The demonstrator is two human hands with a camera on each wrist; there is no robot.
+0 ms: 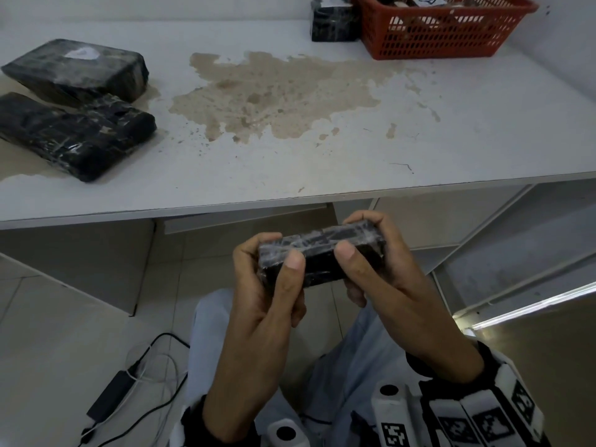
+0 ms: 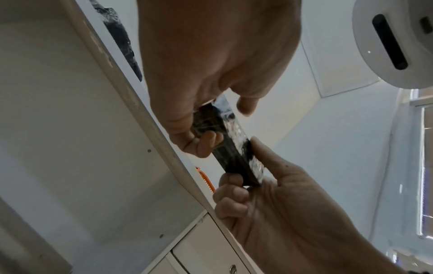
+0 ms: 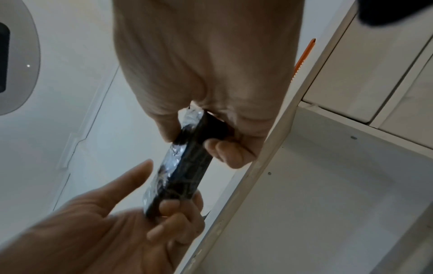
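On the table (image 1: pixel 322 162), far right, a basket (image 1: pixel 435 40) holds items too cropped to name. Below the table's edge, left hand (image 1: pixel 264 291) and right hand (image 1: pixel 387 279) each clamp one end of the block (image 1: pixel 322 253).

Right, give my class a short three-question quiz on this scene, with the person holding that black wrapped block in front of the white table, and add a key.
1. True or false: only the left hand holds the small black wrapped block.
2. Where does the red basket stand? A) at the far right of the white table B) on the floor C) on the person's lap
3. How many large black wrapped bundles lie at the table's left end?
Key: 1 false, the right hand grips it too; 2 A; 3 two.
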